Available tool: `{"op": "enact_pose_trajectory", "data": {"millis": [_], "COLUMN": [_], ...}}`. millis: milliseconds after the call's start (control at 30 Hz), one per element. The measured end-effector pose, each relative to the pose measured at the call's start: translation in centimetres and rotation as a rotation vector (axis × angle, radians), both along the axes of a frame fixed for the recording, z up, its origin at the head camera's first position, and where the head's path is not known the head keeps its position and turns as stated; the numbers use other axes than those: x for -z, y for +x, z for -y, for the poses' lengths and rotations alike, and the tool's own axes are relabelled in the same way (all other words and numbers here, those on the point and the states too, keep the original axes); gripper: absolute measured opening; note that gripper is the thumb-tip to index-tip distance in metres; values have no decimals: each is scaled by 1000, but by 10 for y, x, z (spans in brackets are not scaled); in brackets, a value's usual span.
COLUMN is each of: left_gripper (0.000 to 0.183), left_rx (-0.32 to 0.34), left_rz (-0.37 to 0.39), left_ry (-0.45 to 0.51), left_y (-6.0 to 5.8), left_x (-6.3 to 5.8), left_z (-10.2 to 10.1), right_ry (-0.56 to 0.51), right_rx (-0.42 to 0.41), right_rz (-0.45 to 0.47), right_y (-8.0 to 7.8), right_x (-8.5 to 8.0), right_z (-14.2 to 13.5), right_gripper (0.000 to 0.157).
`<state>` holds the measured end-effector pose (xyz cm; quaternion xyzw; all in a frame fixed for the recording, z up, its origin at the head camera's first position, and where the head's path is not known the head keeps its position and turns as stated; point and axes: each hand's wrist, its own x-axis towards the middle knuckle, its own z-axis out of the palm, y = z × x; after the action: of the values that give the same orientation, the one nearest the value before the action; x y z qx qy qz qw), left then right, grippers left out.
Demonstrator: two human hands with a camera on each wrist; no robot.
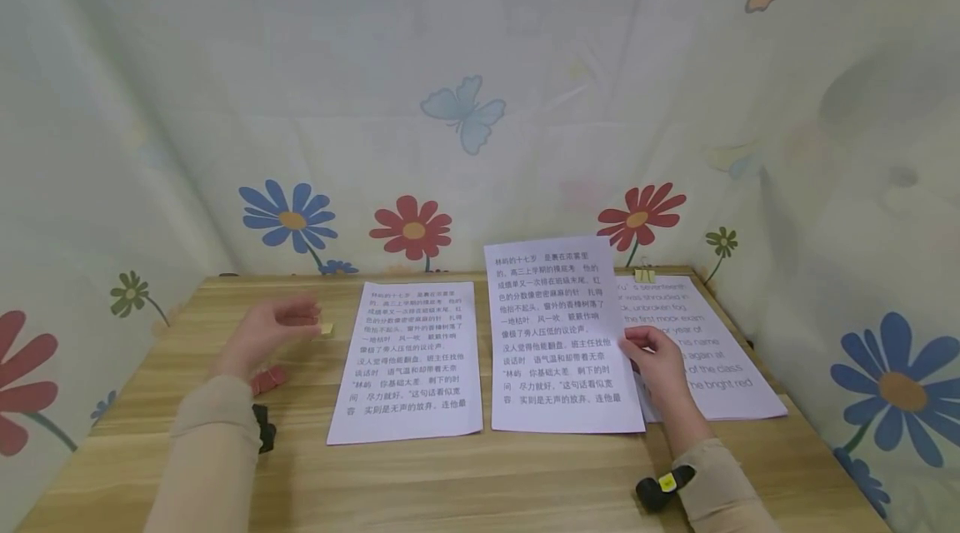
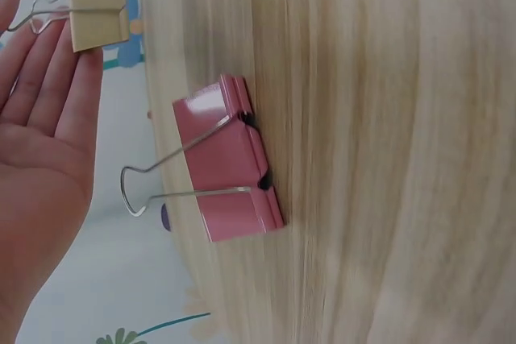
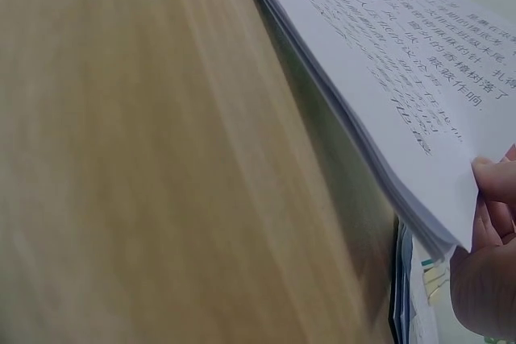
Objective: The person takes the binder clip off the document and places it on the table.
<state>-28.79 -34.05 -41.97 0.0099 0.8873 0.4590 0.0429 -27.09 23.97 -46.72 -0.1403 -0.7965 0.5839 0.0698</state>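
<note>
My left hand [image 1: 273,329] is raised over the left side of the table and holds a yellow binder clip [image 2: 100,6] by its wire handles, between thumb and fingers. Below that hand a pink binder clip [image 2: 222,163] rests on the wood. With thumb and fingers my right hand [image 1: 660,362] pinches the right edge of a stack of printed sheets [image 1: 558,341]. That stack is lifted and tilted, as the right wrist view shows several layers at its edge. Left of it lies another printed stack [image 1: 408,362], flat and touched by neither hand.
Partly behind the right hand lies a stack of English text [image 1: 712,350], with a yellow binder clip [image 1: 644,274] at its top edge. The wooden table [image 1: 420,483] meets a flower-printed curtain [image 1: 360,141] at the back and sides.
</note>
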Motion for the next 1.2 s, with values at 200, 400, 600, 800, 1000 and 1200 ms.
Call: {"op": "enact_pose_trajectory", "data": {"millis": [200, 400, 600, 800, 1000, 1200], "left_gripper": [72, 69, 70, 72, 72, 71], "left_rx": [36, 95, 118, 132, 128, 143], "left_rz": [63, 71, 115, 130, 171, 175], "left_ry": [-59, -108, -108, -105, -77, -130], "left_y": [4, 4, 4, 5, 6, 6], "left_x": [-1, -1, 1, 2, 3, 2], "left_z": [4, 6, 9, 8, 8, 8], "right_ry": [-4, -2, -8, 1, 7, 20], "right_rx": [-4, 5, 7, 0, -4, -9], "right_rz": [-6, -3, -2, -2, -2, -10], "right_y": [0, 0, -1, -2, -2, -3], "right_x": [1, 3, 4, 5, 5, 5], "right_z": [-1, -1, -1, -1, -2, -2], "right_gripper": [21, 21, 21, 21, 21, 21]}}
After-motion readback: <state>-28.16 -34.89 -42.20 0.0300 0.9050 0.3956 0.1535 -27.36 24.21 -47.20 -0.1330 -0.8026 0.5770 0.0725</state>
